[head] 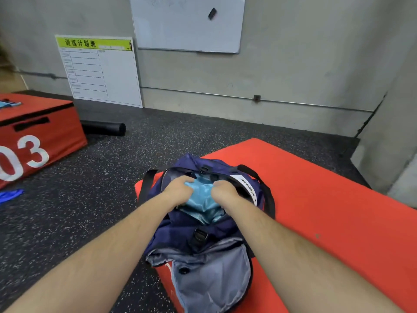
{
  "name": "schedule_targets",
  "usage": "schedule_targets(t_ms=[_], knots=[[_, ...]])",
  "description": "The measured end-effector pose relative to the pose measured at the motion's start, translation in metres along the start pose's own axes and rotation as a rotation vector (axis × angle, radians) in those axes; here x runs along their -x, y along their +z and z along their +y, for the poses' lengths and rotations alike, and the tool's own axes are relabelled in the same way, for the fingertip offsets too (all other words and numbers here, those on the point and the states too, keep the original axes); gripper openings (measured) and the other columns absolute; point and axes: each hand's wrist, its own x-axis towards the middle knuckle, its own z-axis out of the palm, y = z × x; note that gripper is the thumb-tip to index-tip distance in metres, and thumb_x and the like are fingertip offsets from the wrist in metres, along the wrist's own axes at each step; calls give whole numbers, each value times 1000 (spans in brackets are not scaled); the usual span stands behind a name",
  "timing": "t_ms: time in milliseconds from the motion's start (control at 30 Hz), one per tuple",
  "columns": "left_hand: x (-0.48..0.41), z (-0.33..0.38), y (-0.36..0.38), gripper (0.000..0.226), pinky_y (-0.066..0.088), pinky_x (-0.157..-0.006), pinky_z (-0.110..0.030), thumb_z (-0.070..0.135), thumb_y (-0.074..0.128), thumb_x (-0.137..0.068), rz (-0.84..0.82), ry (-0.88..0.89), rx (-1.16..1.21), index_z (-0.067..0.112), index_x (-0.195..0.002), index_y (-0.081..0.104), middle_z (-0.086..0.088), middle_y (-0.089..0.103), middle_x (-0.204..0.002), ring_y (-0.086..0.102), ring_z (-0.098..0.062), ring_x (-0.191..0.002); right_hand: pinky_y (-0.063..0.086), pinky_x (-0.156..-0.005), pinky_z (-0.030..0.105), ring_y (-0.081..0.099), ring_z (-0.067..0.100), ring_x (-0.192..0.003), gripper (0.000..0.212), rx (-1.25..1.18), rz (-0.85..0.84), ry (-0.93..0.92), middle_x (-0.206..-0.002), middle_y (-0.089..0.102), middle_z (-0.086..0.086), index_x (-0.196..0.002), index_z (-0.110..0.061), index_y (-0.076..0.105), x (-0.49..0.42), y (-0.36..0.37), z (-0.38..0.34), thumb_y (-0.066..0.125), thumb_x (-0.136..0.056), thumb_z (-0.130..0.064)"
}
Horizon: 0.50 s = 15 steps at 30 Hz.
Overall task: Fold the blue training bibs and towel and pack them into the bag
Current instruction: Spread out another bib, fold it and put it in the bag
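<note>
1. The left hand [178,190] sits at the left side of the bag's mouth. Its fingers are curled down and gripping the bib [200,201], probably to push it in without losing the fold.
2. The bib, pale blue and shiny, is bunched between the two hands. It lies partly inside the open bag [203,229], with its near edge showing above the opening.
3. The right hand [225,192] mirrors the left, fingers clenched on the same cloth. Two grips likely stop the slippery fabric from springing open.
4. The bag lies on the near left corner of a red mat [316,199]. Its grey flap [214,272] is thrown back toward the person, which keeps the mouth clear.
5. Far left, a blue cloth [11,195] lies on the floor and another pale one [9,104] rests on a red box [45,136]. These may be pieces left to pack, but they are too small to tell. Both are well apart from the bag.
6. A black roller [103,128] lies beyond the box, out of the way.
7. Only the black strap [261,184] arching beside the right hand looks likely to snag.
</note>
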Motion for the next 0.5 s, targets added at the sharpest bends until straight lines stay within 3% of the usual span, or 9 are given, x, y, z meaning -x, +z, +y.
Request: schedule_targets(t_ms=[67, 167, 267, 333, 400, 500], knots=[[-11, 3, 3, 41, 41, -51, -23, 6, 49, -87, -28, -16, -28, 28, -119, 62, -8, 65, -93, 53, -21, -60, 46, -86, 27, 52, 20, -107, 37, -47, 35, 62, -131, 57, 11, -135, -3, 54, -13, -3, -3, 44, -101, -12], [-26, 10, 7, 47, 50, -63, -25, 10, 48, -83, -29, -16, -63, 31, -122, 64, -4, 68, -106, 63, -22, -78, 33, -109, 28, 44, 25, -136, 38, 101, 23, 43, -146, 48, 8, -140, -3, 48, -26, -2, -6, 39, -103, -8], [-43, 18, 12, 51, 53, -82, -32, 7, 48, -83, 37, 41, -12, 30, -127, 61, -11, 67, -118, 66, -30, -99, 38, -109, 34, 53, 29, -126, 40, -161, 168, 59, -136, 59, 9, -134, -11, 57, -37, 0, -7, 48, -96, -6], [-53, 20, 14, 54, 48, -74, -28, 6, 48, -86, 55, 79, -2, 30, -133, 57, -13, 66, -123, 65, -31, -97, 38, -108, 32, 54, 27, -125, 41, -119, 220, -58, -135, 61, 7, -133, -15, 59, -43, 2, -7, 50, -94, -8], [-57, 16, 15, 56, 46, -76, -25, 8, 50, -91, 5, 121, -172, 30, -142, 49, -11, 61, -130, 62, -28, -98, 34, -110, 31, 49, 25, -132, 45, 104, 219, -141, -142, 54, 8, -138, -16, 54, -47, 8, 1, 55, -92, -14], [-52, 0, 25, 52, 39, -101, -39, 26, 54, -96, 89, 210, -749, 33, -146, 43, -13, 44, -140, 44, -33, -124, 25, -116, 37, 28, 28, -144, 67, 513, 192, -74, -156, 29, 8, -148, -16, 36, -45, 14, 15, 63, -86, -21]])
